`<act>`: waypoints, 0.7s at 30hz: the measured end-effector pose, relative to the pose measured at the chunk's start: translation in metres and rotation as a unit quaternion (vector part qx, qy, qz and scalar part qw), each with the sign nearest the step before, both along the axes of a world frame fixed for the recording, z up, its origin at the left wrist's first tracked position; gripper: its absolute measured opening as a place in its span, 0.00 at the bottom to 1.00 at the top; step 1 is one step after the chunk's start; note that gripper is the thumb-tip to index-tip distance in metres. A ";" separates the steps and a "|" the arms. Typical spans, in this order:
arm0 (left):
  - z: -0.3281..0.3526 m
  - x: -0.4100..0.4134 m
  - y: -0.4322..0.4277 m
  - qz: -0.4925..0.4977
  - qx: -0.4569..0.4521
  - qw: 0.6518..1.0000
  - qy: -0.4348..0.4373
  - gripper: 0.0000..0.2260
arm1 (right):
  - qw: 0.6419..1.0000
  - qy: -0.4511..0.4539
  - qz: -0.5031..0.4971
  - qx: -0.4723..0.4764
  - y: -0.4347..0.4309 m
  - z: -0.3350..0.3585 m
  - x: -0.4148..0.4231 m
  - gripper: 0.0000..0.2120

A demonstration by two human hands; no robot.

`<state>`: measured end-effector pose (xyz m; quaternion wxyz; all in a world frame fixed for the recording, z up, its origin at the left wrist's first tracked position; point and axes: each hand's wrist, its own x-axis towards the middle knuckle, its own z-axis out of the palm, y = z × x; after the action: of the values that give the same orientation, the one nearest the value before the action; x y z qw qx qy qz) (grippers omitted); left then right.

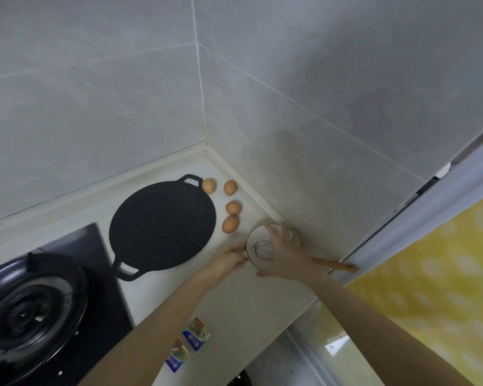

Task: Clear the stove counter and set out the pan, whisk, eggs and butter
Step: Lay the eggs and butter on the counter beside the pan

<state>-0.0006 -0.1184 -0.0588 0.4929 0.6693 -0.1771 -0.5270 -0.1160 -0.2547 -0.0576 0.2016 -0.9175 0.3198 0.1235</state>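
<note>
Beside the right-hand wall [318,190], the left hand [229,260] pinched the white bowl [252,237] at its rim while the right hand [286,254] lay spread, seemingly ungripping, across bowl and whisk [262,249] (pan [162,227] and eggs [233,208] alongside), so placing looked nearly finished and a gentle release due.

Dim, even indoor light, soft shadows on grey wall tiles [95,93], wide-angle bending at edges, slight softness
</note>
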 end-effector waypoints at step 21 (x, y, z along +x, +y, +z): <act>-0.007 0.038 0.168 0.109 0.158 0.939 -0.286 0.21 | 0.968 -0.094 0.232 0.007 0.099 0.009 0.068 0.24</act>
<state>0.0369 0.0493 -0.0657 0.3640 0.8760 -0.1512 -0.2780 -0.0485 -0.1562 -0.0489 0.2027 -0.9728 0.0769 0.0818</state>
